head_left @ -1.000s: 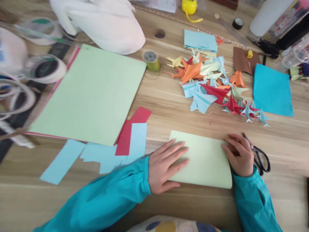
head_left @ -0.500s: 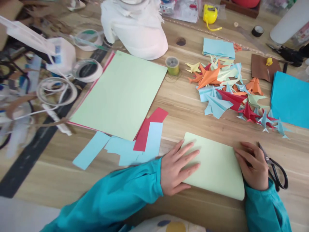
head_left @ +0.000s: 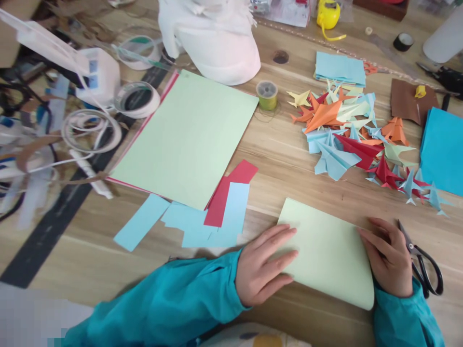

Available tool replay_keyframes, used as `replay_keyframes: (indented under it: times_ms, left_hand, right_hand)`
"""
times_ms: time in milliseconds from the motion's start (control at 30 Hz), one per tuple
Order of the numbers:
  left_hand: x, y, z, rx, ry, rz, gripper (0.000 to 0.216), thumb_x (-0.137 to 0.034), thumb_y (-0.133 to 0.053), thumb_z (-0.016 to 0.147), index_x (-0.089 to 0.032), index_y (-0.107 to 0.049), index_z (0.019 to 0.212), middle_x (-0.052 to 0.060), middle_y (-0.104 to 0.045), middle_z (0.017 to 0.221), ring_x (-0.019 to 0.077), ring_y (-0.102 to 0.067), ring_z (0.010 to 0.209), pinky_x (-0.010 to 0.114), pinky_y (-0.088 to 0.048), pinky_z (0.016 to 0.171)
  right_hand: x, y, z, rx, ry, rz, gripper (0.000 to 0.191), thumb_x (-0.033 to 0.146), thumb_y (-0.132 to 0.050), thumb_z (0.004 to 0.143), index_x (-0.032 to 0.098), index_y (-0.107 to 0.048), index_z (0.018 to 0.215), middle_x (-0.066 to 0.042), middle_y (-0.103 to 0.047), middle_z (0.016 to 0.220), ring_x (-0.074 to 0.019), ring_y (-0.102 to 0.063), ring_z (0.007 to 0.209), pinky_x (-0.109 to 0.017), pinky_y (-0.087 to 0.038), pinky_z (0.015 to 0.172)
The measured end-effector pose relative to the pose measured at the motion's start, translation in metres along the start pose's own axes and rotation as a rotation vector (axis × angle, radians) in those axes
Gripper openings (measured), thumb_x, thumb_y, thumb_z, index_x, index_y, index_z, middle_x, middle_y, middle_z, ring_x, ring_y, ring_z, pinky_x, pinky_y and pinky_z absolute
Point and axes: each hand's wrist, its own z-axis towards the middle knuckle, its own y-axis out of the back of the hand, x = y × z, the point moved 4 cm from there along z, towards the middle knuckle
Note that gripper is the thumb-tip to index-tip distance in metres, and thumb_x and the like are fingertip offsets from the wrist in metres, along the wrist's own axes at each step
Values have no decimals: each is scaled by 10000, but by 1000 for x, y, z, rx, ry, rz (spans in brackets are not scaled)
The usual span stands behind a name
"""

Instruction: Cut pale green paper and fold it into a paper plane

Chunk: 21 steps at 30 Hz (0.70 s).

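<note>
A pale green sheet of paper (head_left: 325, 250) lies folded over on the table in front of me, its lower right edge rounded in a soft bend. My left hand (head_left: 269, 265) rests on its left side, palm down with the fingers stretched out and spread. At the right edge, my right hand (head_left: 390, 258) has its fingers bent together on the upper corner, holding the paper there. Just beyond that hand lie black-handled scissors (head_left: 421, 262). Loose blue paper strips (head_left: 142, 221) and a red strip (head_left: 229, 195) sit left of the folded sheet.
A larger green sheet (head_left: 191, 140) lies on a stack at the left. Folded paper shapes (head_left: 334, 156) form a pile at the back right, near blue paper (head_left: 443, 149). A thread spool (head_left: 266, 96) stands mid-table. Tape rolls (head_left: 137, 100) and cables clutter the far left.
My left hand has slid slightly left and toward me on the green paper, so less of it covers the sheet. My right hand stays at the right edge. The view has shifted slightly.
</note>
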Motion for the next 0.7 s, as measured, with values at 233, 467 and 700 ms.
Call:
replay_keyframes:
  times_ms: [233,467,700]
  left_hand:
    - [3,-5,0,29,40,48,342,-268,-502,879,-72,-519,1159,239,-478,1291,340,-384,1265,557,-447,958]
    - [2,-7,0,53,53,102,336,-276,-491,880,-68,-535,1140,234,-492,1293,345,-394,1264,555,-460,955]
    - [0,-6,1,69,40,135,340,-290,-462,895,-54,-544,1126,240,-492,1297,343,-372,1285,543,-465,956]
  right_hand:
    - [0,2,3,61,39,-22,209,186,-553,847,272,-710,955,-70,-563,1192,-251,-565,983,-450,-476,829]
    - [33,6,15,238,181,36,366,186,-547,849,238,-579,1210,-88,-536,1293,-298,-474,1223,-460,-448,959]
    - [57,-29,10,452,487,-268,544,433,-529,864,242,-428,1364,-88,-397,1446,-362,-237,1372,-618,-220,1056]
